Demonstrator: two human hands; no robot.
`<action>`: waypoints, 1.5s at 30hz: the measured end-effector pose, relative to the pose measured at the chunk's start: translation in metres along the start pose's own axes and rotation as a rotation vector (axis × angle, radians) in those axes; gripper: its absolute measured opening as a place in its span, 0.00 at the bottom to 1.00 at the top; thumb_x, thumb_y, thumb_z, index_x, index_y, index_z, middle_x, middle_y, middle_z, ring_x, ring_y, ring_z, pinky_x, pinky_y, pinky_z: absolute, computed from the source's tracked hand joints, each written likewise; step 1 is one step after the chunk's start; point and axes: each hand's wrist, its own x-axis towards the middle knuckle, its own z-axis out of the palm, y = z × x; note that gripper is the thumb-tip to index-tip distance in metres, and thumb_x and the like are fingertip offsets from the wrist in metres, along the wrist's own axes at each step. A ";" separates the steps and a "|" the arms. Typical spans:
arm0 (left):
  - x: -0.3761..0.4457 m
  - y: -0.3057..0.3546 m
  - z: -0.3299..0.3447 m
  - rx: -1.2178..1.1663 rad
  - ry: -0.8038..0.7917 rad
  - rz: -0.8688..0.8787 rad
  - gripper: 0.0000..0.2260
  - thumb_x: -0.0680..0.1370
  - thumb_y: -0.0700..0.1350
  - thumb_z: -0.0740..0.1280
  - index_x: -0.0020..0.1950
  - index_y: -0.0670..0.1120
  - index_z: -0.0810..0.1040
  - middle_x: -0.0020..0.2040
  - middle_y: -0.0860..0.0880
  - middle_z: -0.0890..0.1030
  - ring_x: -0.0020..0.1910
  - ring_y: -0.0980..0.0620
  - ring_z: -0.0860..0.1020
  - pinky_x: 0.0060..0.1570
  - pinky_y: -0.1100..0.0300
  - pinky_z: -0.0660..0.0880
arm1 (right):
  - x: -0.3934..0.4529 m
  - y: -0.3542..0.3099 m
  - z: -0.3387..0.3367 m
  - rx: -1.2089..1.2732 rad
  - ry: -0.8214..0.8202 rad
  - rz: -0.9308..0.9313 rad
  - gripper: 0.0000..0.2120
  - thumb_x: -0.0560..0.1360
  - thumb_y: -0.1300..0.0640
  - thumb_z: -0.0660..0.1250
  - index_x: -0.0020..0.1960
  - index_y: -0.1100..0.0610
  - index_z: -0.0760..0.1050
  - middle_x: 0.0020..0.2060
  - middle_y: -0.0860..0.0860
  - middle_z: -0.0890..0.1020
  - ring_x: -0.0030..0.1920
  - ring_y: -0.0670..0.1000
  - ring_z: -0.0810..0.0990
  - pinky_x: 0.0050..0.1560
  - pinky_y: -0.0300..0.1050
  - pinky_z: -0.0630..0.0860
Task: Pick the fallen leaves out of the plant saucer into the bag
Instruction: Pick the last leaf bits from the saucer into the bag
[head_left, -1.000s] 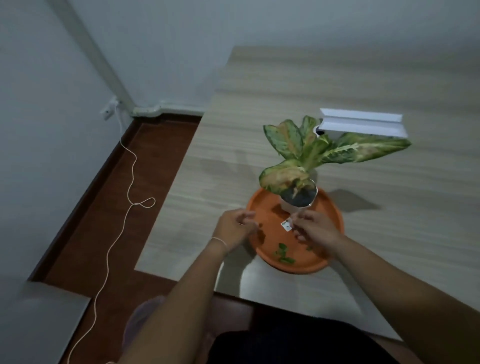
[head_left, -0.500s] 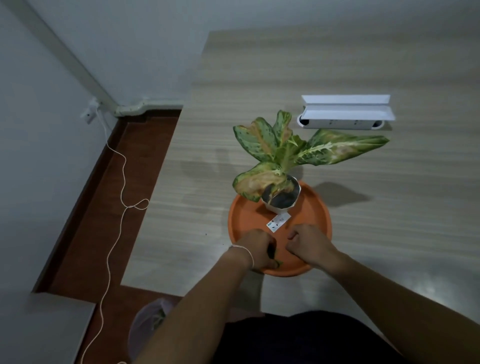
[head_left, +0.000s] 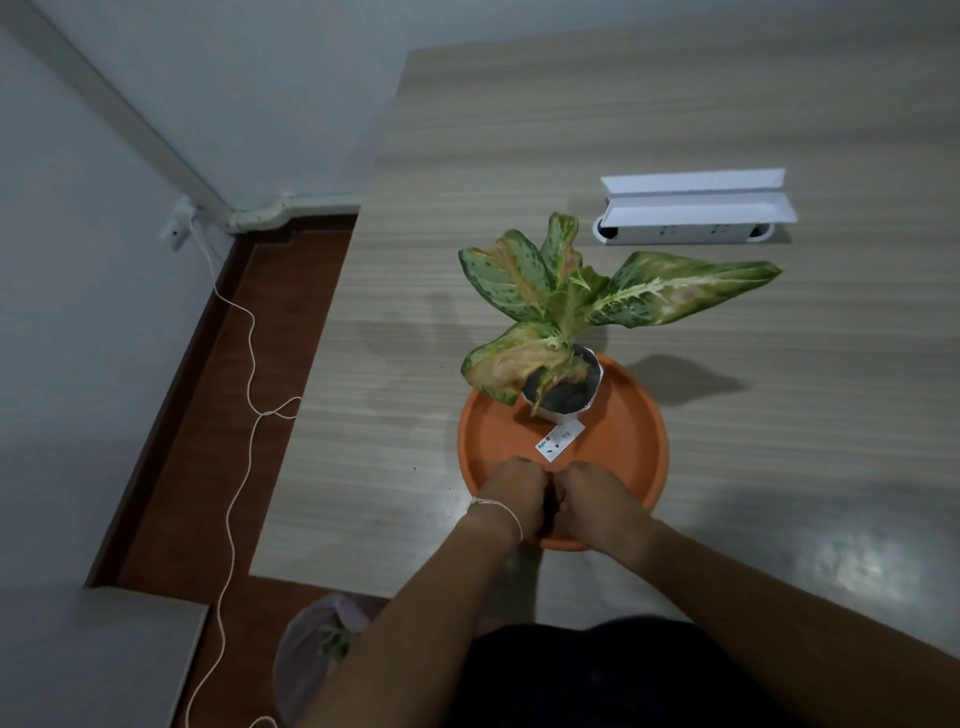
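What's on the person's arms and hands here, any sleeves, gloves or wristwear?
Both forearms are bare, no sleeves in view, no gloves. The left hand has a thin white string band around its wrist. The right hand shows no wristwear or rings that I can make out.

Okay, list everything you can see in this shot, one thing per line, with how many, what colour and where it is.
Table: one, pale wood grain, filling the right side.
Saucer: one, orange, near table edge.
Plant: one, green and yellowing, in a white pot at saucer's far side.
Label: one, white, on saucer.
Power strip: one, white, behind plant.
Bag: one, pinkish, on the floor below table edge, greenery inside.
Cord: one, white, across brown floor.
Left hand, right hand: curled side by side at saucer's near edge; contents hidden.
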 end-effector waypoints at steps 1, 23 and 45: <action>0.000 0.000 0.002 -0.011 0.005 -0.017 0.09 0.71 0.44 0.72 0.50 0.44 0.84 0.50 0.43 0.84 0.49 0.44 0.81 0.55 0.52 0.78 | 0.001 -0.001 0.001 -0.009 0.007 0.006 0.09 0.74 0.54 0.69 0.52 0.57 0.81 0.50 0.55 0.84 0.50 0.55 0.82 0.50 0.45 0.75; 0.000 -0.024 -0.017 -0.841 -0.020 -0.425 0.05 0.67 0.32 0.75 0.36 0.42 0.85 0.40 0.46 0.85 0.42 0.45 0.84 0.40 0.54 0.84 | 0.002 0.029 -0.027 0.020 -0.011 0.069 0.01 0.70 0.58 0.72 0.41 0.54 0.82 0.41 0.50 0.85 0.46 0.51 0.83 0.49 0.44 0.79; -0.003 -0.014 -0.008 -0.099 -0.007 0.013 0.10 0.75 0.45 0.67 0.54 0.47 0.84 0.51 0.45 0.84 0.52 0.45 0.79 0.52 0.58 0.73 | -0.001 0.033 -0.018 -0.108 0.025 -0.051 0.12 0.77 0.58 0.59 0.45 0.58 0.81 0.44 0.56 0.83 0.44 0.55 0.82 0.48 0.50 0.80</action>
